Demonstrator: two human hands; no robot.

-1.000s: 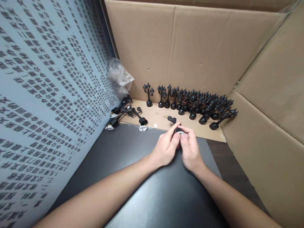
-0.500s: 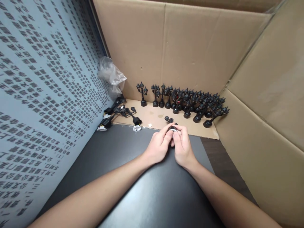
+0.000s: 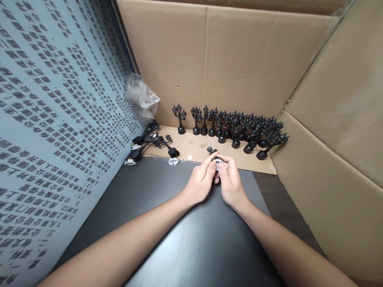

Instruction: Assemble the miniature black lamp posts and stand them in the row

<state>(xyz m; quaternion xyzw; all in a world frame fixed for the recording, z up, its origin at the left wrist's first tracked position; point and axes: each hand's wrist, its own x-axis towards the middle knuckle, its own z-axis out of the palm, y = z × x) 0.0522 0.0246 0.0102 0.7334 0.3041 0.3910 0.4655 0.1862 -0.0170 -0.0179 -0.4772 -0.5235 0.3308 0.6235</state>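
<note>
Walled in by a cardboard box (image 3: 245,59) at the back and right, with a printed grey sheet (image 3: 54,119) leaning at the left; on the box's floor flap, a crowded row of standing black toy lamps (image 3: 236,127) along the back wall, the rightmost one tipped over. Nearer, a dark mat (image 3: 167,231) under both forearms. At the left corner, a crumpled clear bag (image 3: 140,93), contents not visible, and below it a loose heap of unfinished lamp parts (image 3: 149,141) lying flat, with one white disc (image 3: 173,161) just beside them. At the mat's far edge, left hand (image 3: 199,185) and right hand (image 3: 229,185) pressed together, fingers curled tight round one lamp (image 3: 214,157), its base pinched between thumbs and fingertips, its lantern head poking out beyond them. Looks like the fitting step, a light-coloured disc apparently being pushed into the lamp's base; hard to tell whether seated. Next, probably a firm, square press, then standing it among the row without toppling neighbours.
</note>
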